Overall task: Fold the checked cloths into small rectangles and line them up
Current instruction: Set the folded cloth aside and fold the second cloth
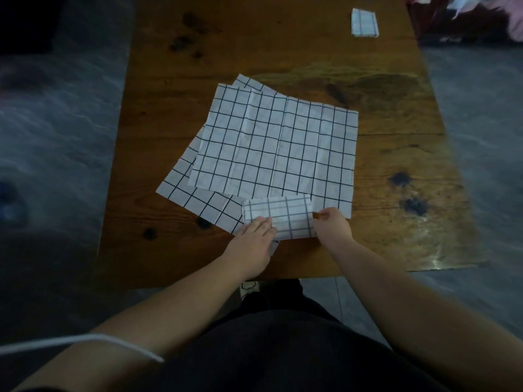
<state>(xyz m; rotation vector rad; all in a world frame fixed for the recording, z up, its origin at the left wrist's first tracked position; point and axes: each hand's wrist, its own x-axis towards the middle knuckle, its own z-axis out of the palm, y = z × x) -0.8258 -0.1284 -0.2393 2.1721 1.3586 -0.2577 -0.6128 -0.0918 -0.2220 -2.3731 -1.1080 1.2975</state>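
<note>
- Keep your left hand (256,236) flat on the folded cloth (278,217); right hand (331,224) pinches its right edge.
- Square the edges, then crease.
- It belongs beside the finished rectangle (364,23), upper right of the frame.

home | knotty wooden table (396,154) | grey floor (56,131) | heaped clothes (495,18)

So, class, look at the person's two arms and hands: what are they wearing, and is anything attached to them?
Both arms are bare from above the elbow down; no sleeves, gloves, watch or rings show. The left hand and right hand are uncovered. A thin white cord crosses the left upper arm; where it leads is out of view. The torso wears dark clothing.
</note>
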